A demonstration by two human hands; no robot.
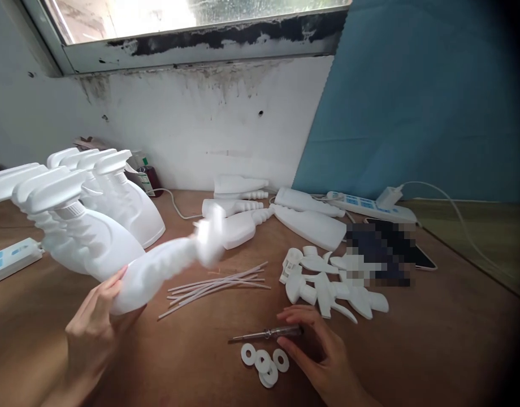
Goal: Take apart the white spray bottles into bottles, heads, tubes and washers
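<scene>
On the left, my left hand point(96, 322) is closed around the base of a white spray bottle point(150, 271). The bottle is tilted with its neck to the right, and its spray head point(211, 234) is smeared by motion. My right hand point(323, 350) is open at the lower right, thumb and fingers apart on either side of the handle of a screwdriver point(266, 333). Whether any finger touches the handle I cannot tell. Just below the screwdriver lie several white ring washers point(269, 374). Several thin white tubes point(217, 286) lie crossed between the hands.
White trigger spray heads point(323, 297) are piled at the right. Headless white bottles point(308, 226) lie near the wall. Assembled spray bottles point(103, 237) stand at the left. A power strip point(370, 208), tablet point(425, 257) and cable are at the back right; another strip point(14, 260) is at left.
</scene>
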